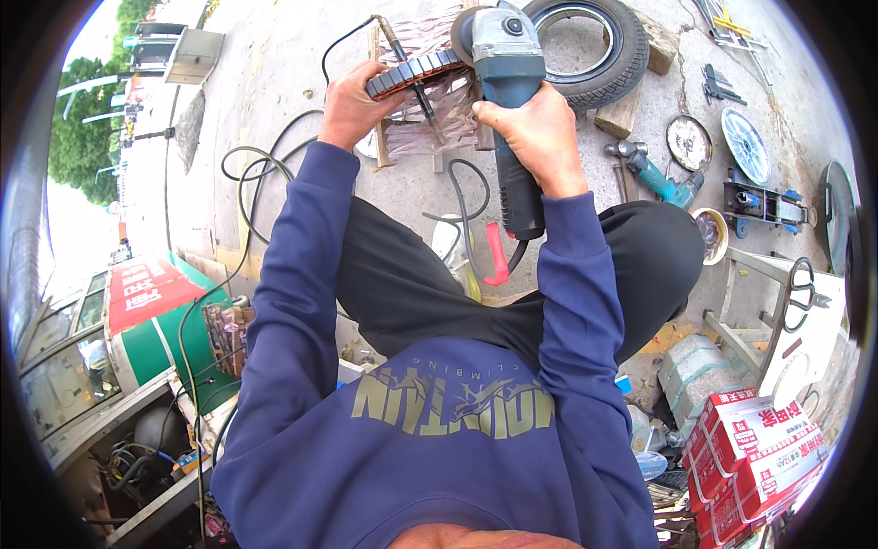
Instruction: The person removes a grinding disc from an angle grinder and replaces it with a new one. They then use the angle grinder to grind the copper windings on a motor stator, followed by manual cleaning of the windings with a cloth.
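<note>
My left hand (355, 102) grips the rim of a hub motor stator (413, 73), a round core with dark slotted teeth, copper-coloured winding on its underside and an axle through its middle. A black cable leaves the axle's far end. My right hand (540, 137) is wrapped round the body of a blue and grey angle grinder (508, 84), held upright with its head away from me. The grinder's disc (464, 35) meets or nearly meets the stator's right edge; I cannot tell whether they touch. Under the stator is a stand or bundle of pinkish strips (425, 137).
A tyre on a rim (629, 69) lies beyond the grinder, by wooden blocks (620, 114). To the right are a teal power tool (660, 179), a floor jack (764, 201) and scissors (801, 291). Red and white boxes (745, 448) stand lower right. A loose cable (245, 183) curls at left.
</note>
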`<state>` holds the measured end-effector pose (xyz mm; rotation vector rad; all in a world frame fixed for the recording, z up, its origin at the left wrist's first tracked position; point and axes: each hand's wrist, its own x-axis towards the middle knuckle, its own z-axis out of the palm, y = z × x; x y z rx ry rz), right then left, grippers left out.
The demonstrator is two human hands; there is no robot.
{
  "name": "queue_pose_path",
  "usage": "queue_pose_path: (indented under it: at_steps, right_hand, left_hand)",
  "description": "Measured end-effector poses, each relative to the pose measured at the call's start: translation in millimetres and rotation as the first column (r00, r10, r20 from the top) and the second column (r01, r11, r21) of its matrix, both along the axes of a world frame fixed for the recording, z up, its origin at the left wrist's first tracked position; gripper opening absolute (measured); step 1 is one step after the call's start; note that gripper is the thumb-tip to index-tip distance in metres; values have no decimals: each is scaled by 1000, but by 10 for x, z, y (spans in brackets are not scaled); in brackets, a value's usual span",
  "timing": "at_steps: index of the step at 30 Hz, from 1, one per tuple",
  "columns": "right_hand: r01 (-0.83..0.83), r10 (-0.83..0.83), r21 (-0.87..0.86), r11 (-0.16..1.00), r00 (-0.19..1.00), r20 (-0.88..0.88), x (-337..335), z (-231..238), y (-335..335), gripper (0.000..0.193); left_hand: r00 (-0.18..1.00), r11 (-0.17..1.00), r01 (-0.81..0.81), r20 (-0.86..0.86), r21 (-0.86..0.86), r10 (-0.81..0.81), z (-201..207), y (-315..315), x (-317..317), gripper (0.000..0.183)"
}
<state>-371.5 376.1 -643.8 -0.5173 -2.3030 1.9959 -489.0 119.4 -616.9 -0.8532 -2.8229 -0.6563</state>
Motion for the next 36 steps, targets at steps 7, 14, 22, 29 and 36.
queue_pose_path:
  at_steps: [7, 14, 22, 29, 36]
  right_hand:
    - [-36, 36, -14, 999, 999, 7, 66, 139, -5, 50]
    - [-12, 9, -27, 1000, 995, -104, 121, 142, -68, 52]
    - [-25, 29, 83, 996, 999, -46, 143, 256, -125, 56]
    - [-4, 8, 189, 982, 1000, -23, 153, 314, -166, 51]
    - [16, -5, 189, 982, 998, -60, 181, 320, -232, 59]
  left_hand:
    - [1000, 999, 3, 6, 34, -3, 2, 6, 5, 36]
    - [999, 1000, 22, -49, 11, -21, -24, -27, -31, 36]
    - [995, 999, 45, -88, -2, -45, -44, -46, -52, 40]
    - [995, 999, 38, -87, -32, -41, -43, -27, -44, 42]
    - [997, 998, 12, -73, -62, -17, -8, -15, -19, 40]
